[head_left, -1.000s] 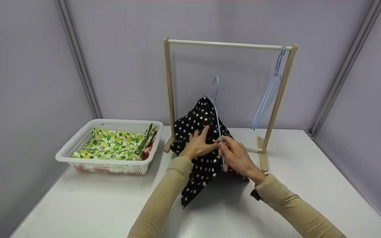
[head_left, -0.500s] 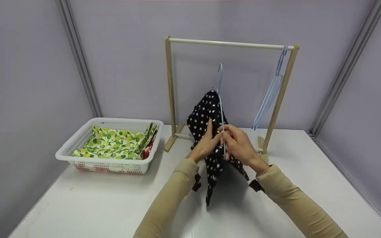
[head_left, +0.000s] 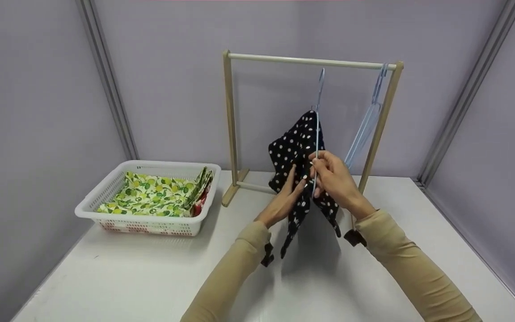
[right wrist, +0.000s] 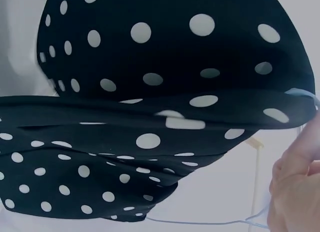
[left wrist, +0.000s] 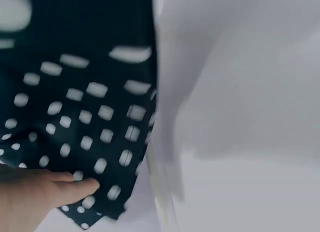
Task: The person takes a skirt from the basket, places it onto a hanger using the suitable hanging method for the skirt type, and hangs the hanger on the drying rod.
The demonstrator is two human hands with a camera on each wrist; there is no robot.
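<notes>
- Cloth, black with white dots (head_left: 301, 136): draped over a blue hanger (head_left: 317, 134), between the rack's posts in the head view, its lower corners hanging above the surface (head_left: 150, 277).
- Right hand (head_left: 337, 180): fingers and thumb pinching the hanger's near side; hook upright, just below the rack's rod (head_left: 280, 58) in the head view; whether they touch, cannot tell.
- Left hand (head_left: 283, 202): visible fingers straight, laid against the dotted cloth.
- Spare hangers (head_left: 377, 89), blue: hung at the rod's right end.
- Basket (head_left: 145, 218), white plastic: on the surface, left of the rack; contains lemon-print cloth (head_left: 154, 192) and red cloth (head_left: 201, 203).
</notes>
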